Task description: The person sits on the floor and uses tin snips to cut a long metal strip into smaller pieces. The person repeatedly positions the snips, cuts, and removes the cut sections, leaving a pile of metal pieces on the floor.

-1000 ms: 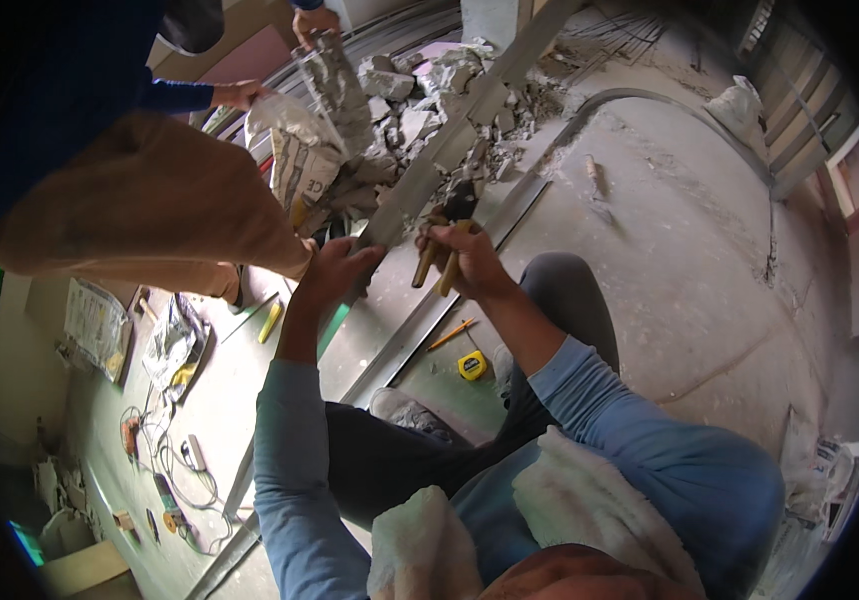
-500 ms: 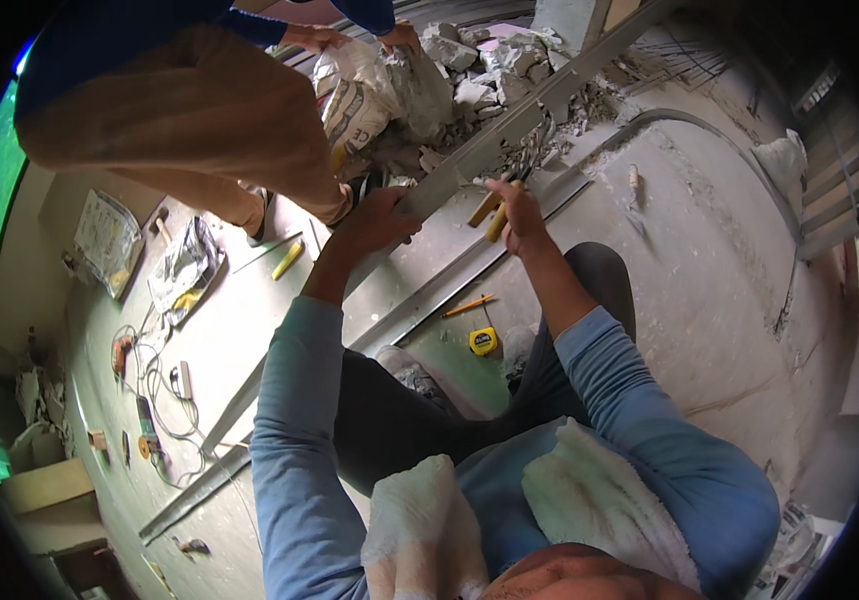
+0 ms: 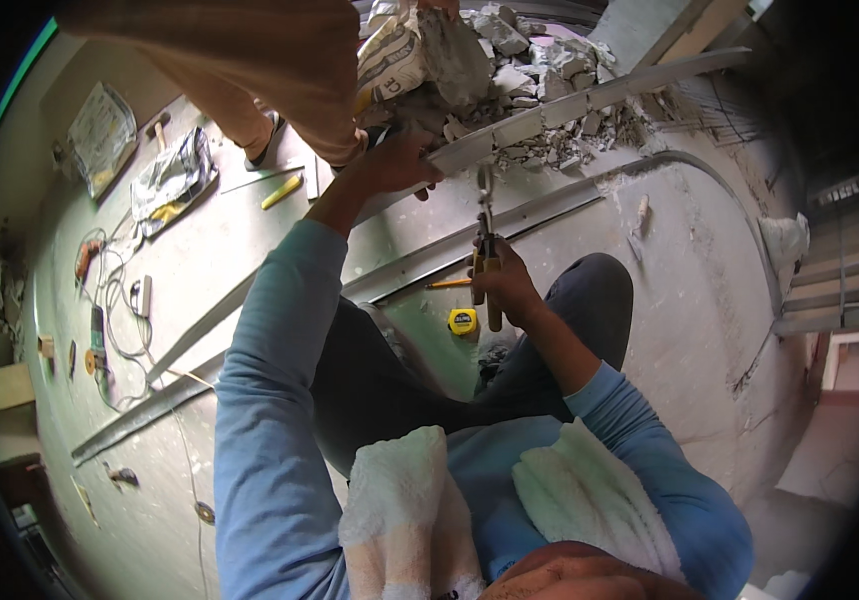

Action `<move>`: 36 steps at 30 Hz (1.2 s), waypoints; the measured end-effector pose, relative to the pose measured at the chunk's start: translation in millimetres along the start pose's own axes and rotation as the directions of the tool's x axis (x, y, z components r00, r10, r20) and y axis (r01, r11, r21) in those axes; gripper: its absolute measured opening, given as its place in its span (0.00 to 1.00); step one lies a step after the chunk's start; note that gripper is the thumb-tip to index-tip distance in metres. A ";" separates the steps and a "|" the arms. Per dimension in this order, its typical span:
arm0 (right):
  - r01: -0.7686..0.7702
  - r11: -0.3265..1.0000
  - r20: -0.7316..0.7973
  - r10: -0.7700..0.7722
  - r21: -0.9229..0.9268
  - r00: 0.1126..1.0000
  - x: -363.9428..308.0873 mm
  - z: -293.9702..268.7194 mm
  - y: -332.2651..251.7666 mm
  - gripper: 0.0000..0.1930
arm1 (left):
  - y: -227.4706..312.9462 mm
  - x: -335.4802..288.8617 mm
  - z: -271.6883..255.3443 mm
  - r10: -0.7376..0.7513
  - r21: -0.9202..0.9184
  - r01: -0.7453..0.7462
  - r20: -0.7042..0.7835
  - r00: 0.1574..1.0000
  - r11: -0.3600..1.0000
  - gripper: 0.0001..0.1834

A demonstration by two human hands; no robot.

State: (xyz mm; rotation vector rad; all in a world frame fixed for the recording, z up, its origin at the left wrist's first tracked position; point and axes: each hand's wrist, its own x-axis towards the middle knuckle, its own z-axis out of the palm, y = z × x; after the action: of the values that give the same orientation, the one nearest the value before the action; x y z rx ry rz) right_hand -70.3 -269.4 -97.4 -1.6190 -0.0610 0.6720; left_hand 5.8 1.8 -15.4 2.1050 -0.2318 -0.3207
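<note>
My left hand (image 3: 402, 165) is closed around a long grey metal channel (image 3: 570, 108), which slants up to the far right above the floor. In my right hand (image 3: 512, 288) are tin snips (image 3: 487, 225) with yellow handles. Their handles are spread apart, and the jaws point away from me, just below the channel's near edge. Whether the jaws touch the channel I cannot tell. Between my legs and the channel, a yellow tape measure (image 3: 462, 321) and an orange pencil (image 3: 448, 284) lie on the floor.
Another metal channel (image 3: 420, 258) lies across the floor. Broken rubble (image 3: 540, 70) and a white sack (image 3: 390, 62) are beyond, near a co-worker's legs (image 3: 250, 60). To the left are a yellow utility knife (image 3: 282, 192), an angle grinder (image 3: 97, 345), a drill (image 3: 88, 258) and cables.
My right hand has drawn the snips back toward me, and their jaws now point away. The held channel's far end has come into view. The co-worker's arms have mostly left the picture.
</note>
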 end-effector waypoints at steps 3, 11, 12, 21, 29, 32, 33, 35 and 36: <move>0.015 0.864 -0.010 -0.023 -0.504 1.000 0.1 -6.4 -8.2 0.32 | -0.2 -3.3 -1.9 -0.011 0.067 0.013 -0.040 0.999 0.998 0.19; 0.064 0.802 0.037 -0.052 -0.593 0.998 5.4 -11.6 -33.3 0.36 | 0.2 -1.7 -0.4 -0.050 0.024 0.051 -0.046 0.998 0.998 0.17; 0.058 0.802 0.034 -0.047 -0.594 0.998 5.9 -10.2 -36.3 0.37 | 0.0 -1.6 -0.1 -0.066 -0.009 0.066 -0.040 0.997 0.998 0.17; 0.167 0.809 0.078 -0.149 -0.564 0.986 10.4 -3.0 -37.7 0.32 | -1.0 -3.6 0.9 -0.042 0.034 0.045 -0.068 0.997 0.998 0.17; 0.159 0.796 0.064 -0.151 -0.584 0.987 12.0 -1.9 -33.1 0.44 | -3.4 -2.2 2.5 -0.029 0.089 0.035 -0.066 0.997 0.995 0.18; 0.235 0.764 0.083 -0.233 -0.601 0.969 15.3 -3.2 -28.1 0.38 | -3.3 -2.4 3.2 -0.038 0.099 0.044 -0.062 0.997 0.994 0.18; 0.238 0.761 0.086 -0.234 -0.604 0.968 16.5 -3.7 -26.6 0.38 | -3.0 -2.7 3.5 -0.041 0.099 0.047 -0.061 0.997 0.994 0.19; 0.220 0.762 0.076 -0.220 -0.610 0.973 18.4 -4.3 -24.3 0.37 | -2.2 -3.0 4.5 -0.058 0.078 0.062 -0.057 0.997 0.995 0.19; 0.232 0.758 0.082 -0.231 -0.610 0.969 19.1 -4.2 -23.5 0.37 | -1.9 -3.2 5.1 -0.066 0.067 0.069 -0.054 0.996 0.995 0.19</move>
State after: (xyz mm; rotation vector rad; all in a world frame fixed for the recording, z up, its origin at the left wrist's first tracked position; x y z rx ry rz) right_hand -44.7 -261.0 -83.0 -2.1951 -0.5278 0.4773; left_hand 1.2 -0.3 -19.2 2.1897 -0.1429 -0.3013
